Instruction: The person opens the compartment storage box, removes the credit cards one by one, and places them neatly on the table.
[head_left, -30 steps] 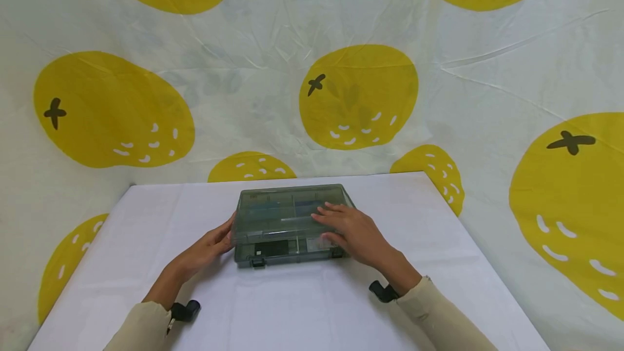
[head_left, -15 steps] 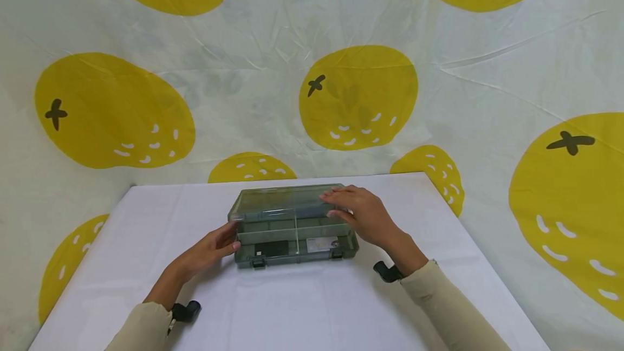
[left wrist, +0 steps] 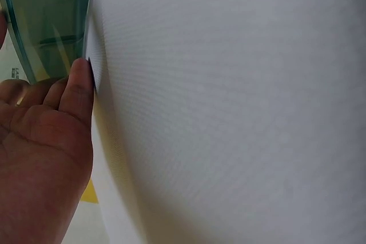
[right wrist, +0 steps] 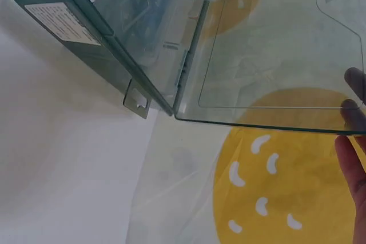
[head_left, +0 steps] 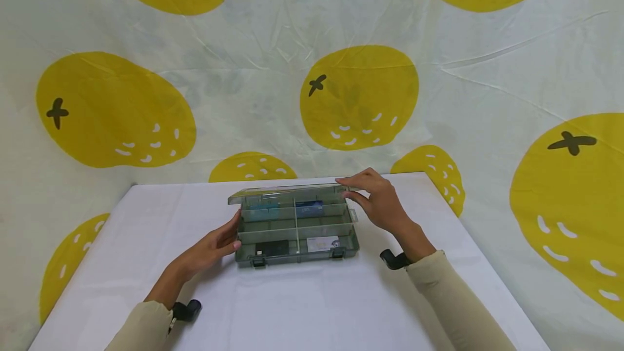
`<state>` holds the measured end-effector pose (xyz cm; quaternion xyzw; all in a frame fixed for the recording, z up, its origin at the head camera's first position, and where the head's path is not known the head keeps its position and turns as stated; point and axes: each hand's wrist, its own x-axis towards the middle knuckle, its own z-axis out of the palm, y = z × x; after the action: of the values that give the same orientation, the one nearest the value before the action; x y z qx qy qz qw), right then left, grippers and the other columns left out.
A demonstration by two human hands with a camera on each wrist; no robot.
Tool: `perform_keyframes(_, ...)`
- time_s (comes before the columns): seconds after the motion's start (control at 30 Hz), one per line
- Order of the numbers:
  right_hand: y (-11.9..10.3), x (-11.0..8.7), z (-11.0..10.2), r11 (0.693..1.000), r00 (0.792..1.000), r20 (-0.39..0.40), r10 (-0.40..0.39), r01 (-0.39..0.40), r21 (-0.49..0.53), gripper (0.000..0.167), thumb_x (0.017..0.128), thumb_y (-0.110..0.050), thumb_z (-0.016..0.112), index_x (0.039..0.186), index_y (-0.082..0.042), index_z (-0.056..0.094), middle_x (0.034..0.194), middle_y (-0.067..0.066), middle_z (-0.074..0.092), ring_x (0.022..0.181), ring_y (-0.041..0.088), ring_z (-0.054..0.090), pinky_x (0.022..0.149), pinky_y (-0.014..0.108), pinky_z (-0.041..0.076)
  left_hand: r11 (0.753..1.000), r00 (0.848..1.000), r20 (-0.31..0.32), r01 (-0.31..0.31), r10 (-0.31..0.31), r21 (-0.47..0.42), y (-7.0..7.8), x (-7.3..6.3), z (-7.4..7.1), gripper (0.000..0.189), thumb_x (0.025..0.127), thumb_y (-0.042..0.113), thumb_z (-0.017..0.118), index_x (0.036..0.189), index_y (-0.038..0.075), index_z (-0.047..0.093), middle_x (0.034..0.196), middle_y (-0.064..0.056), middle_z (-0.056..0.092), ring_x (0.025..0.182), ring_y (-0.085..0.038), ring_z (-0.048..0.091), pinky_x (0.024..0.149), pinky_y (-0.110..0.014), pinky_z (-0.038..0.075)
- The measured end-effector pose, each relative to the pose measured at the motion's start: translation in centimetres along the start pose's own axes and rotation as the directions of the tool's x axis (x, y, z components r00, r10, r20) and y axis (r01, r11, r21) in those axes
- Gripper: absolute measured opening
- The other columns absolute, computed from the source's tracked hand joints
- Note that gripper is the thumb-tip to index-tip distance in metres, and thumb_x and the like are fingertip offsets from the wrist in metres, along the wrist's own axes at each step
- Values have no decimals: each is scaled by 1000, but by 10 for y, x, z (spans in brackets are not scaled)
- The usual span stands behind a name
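Note:
A translucent grey-green compartment box (head_left: 324,256) lies on the table, its clear lid (head_left: 280,194) swung up and tilted back. Several compartments show inside. A black card-like piece (head_left: 275,248) and a white printed card (head_left: 323,244) lie in the front row. Light blue (head_left: 263,210) and dark blue (head_left: 309,209) flat pieces are at the back. My left hand (head_left: 212,251) rests against the box's left side, fingers touching the wall in the left wrist view. My right hand (head_left: 385,202) pinches the lid's right edge between thumb and fingers, seen through the plastic in the right wrist view.
A white cloth covers the table (head_left: 312,307). Behind it hangs a pale curtain (head_left: 253,112) printed with large yellow fruit, close to the table's far edge. The box has front latches (head_left: 258,262) and a small side tab (right wrist: 137,98).
The lid has gone from nearly closed to raised and tilted back. My right hand has moved up and away with it, while my left hand has stayed at the box's left side.

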<state>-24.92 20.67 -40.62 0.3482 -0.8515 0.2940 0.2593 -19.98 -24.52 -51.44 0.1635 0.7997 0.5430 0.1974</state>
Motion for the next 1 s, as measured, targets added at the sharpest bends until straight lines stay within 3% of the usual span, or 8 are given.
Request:
perform_keyframes(0.23, 9, 5, -4, 997, 997, -60, 47, -43, 68, 49, 81, -3, 89, 126, -19, 80, 107, -2, 82, 96, 16, 61, 77, 23, 51, 1000, 1000, -8, 2, -2, 6, 2, 1, 1, 88, 109, 27, 63, 173, 25, 2, 181, -4, -1, 166, -42, 11, 129, -58, 16)
perform_keyframes(0.43, 20, 9, -4, 983, 991, -105, 86, -67, 171, 41, 87, -2, 84, 125, -16, 81, 114, 2, 81, 98, 18, 64, 79, 18, 49, 1000, 1000, -7, -1, 1, 12, 4, 0, 1, 88, 109, 26, 62, 173, 24, 2, 181, -4, -1, 166, -42, 10, 129, -57, 16)
perform_keyframes(0.73, 30, 23, 0, 907, 957, -177, 229, -143, 397, 29, 92, 9, 75, 116, -6, 81, 123, 16, 79, 118, 12, 73, 89, 16, 56, 1000, 1000, -3, 3, -3, 28, 5, 1, -1, 90, 109, 27, 63, 172, 26, -1, 181, -1, -3, 166, -38, 11, 128, -54, 17)
perform_keyframes(1.0, 37, 36, 2, 847, 915, -182, 361, -239, 474, 21, 96, 6, 72, 117, 7, 78, 120, 29, 76, 105, 2, 73, 85, 16, 58, 1000, 1000, 9, -27, 26, 9, 3, 2, -1, 88, 110, 24, 60, 172, 20, -1, 181, -3, -4, 166, -40, 8, 129, -57, 14)
